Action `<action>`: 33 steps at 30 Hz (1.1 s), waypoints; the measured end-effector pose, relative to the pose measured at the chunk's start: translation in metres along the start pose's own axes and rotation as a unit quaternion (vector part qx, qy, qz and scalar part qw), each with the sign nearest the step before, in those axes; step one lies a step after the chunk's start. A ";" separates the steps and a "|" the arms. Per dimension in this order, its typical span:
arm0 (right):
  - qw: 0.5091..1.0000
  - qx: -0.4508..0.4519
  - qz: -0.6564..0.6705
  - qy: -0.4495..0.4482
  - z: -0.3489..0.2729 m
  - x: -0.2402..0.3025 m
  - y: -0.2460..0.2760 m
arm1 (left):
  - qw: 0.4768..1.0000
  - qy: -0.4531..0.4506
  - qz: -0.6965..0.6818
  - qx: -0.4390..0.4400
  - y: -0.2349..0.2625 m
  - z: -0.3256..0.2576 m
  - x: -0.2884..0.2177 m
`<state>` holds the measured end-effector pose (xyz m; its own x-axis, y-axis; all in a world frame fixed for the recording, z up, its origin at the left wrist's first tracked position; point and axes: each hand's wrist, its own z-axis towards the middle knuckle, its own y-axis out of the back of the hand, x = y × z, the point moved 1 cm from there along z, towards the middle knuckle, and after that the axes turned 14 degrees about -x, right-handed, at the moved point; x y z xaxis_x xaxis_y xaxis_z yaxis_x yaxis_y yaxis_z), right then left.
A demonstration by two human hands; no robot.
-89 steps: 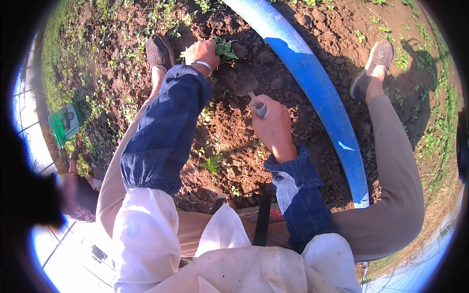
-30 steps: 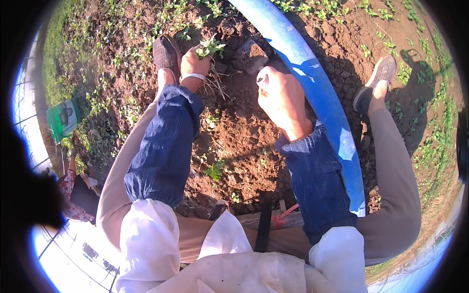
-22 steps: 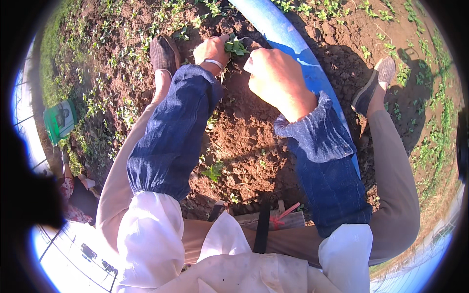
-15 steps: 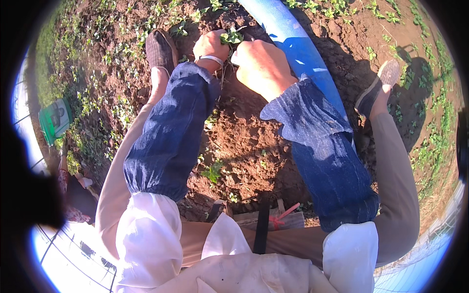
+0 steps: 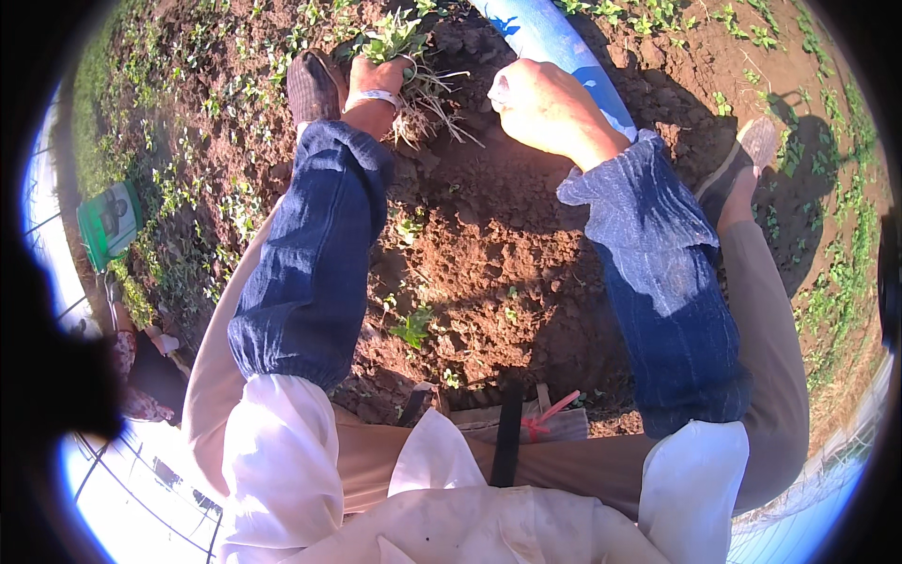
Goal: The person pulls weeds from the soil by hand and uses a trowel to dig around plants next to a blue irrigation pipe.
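Note:
A bunch of uprooted green weeds [image 5: 393, 39] is gripped in my left hand [image 5: 374, 89], beside my left shoe. Its leaves stick up above the fingers, and long pale roots hang out toward the right. My right hand [image 5: 552, 108] is closed in a fist over the brown soil [image 5: 470, 235], just left of a blue pipe [image 5: 587, 70]. A small pale bit shows at its curled fingers, but what it holds, if anything, I cannot make out.
The blue pipe runs from the top edge down behind my right forearm. Low green plants [image 5: 216, 113] cover the ground at left, with more at far right. A green-and-white container [image 5: 108, 226] and part of another person [image 5: 150, 381] are at far left.
My hands have moved apart, left hand leftward and right hand rightward. The weeds in my left hand now show as a fuller bunch with bare roots hanging out.

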<state>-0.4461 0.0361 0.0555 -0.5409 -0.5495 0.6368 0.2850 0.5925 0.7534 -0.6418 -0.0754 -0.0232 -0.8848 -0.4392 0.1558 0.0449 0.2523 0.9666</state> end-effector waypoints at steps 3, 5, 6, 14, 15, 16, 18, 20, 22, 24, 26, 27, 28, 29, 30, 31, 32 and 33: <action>0.997 0.035 0.057 -0.049 0.003 0.013 -0.016 | 0.723 0.264 -0.627 -0.123 -0.025 0.002 0.068; 0.982 0.017 0.154 -0.104 -0.008 -0.023 -0.027 | 0.639 0.263 -0.716 -0.097 0.000 0.003 0.056; 0.980 0.002 0.153 -0.127 -0.015 -0.030 -0.027 | 0.612 0.295 -0.730 -0.075 0.022 -0.001 0.043; 0.989 -0.137 -0.047 0.016 -0.051 0.028 0.049 | 0.956 0.065 -0.257 -0.128 0.046 -0.047 0.002; 0.988 -0.148 -0.035 0.005 -0.057 0.027 0.054 | 0.966 0.035 -0.244 -0.082 0.050 -0.047 -0.014; 0.987 -0.158 -0.024 -0.005 -0.064 0.027 0.059 | 0.970 0.041 -0.233 -0.057 0.054 -0.049 -0.030; 0.988 -0.151 -0.003 -0.024 -0.073 0.024 0.058 | 0.977 0.041 -0.207 -0.032 0.041 -0.063 -0.053; 0.990 -0.139 0.008 -0.031 -0.082 0.023 0.050 | 0.982 0.038 -0.186 -0.008 0.031 -0.081 -0.073; 0.990 -0.137 0.012 -0.031 -0.092 0.019 0.054 | 0.977 0.029 -0.213 0.005 0.047 -0.101 -0.092; 0.990 -0.134 0.011 -0.036 -0.098 0.016 0.052 | 0.969 -0.068 -0.234 0.044 0.050 -0.116 -0.096; 0.991 -0.129 0.027 -0.030 -0.101 0.017 0.042 | 0.970 -0.078 -0.220 0.064 0.048 -0.131 -0.087; 0.992 -0.117 0.034 -0.038 -0.101 0.020 0.037 | 0.973 -0.042 -0.221 0.050 0.048 -0.136 -0.081; 0.992 -0.117 0.027 -0.029 -0.101 0.016 0.030 | 0.974 -0.007 -0.222 0.036 0.047 -0.139 -0.077; 0.991 -0.129 -0.003 -0.036 -0.106 0.010 0.036 | 0.970 0.034 -0.239 0.036 0.048 -0.124 -0.086; 0.992 -0.119 0.004 -0.033 -0.105 0.016 0.034 | 0.967 0.073 -0.242 0.014 0.042 -0.121 -0.076; 0.994 -0.109 0.010 -0.032 -0.104 0.021 0.032 | 0.963 0.110 -0.244 -0.009 0.034 -0.118 -0.067; 0.992 -0.108 -0.017 -0.056 -0.109 0.013 0.039 | 0.948 0.105 -0.299 0.013 0.021 -0.099 -0.081; 0.993 -0.108 0.008 -0.041 -0.104 0.025 0.032 | 0.943 0.145 -0.301 0.016 0.008 -0.103 -0.058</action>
<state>-0.3683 -0.0198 0.1126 -0.5947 -0.4867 0.6399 0.4522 0.4557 0.7668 -0.5420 -0.1366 -0.0031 -0.5820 -0.7268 -0.3647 -0.4428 -0.0928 0.8918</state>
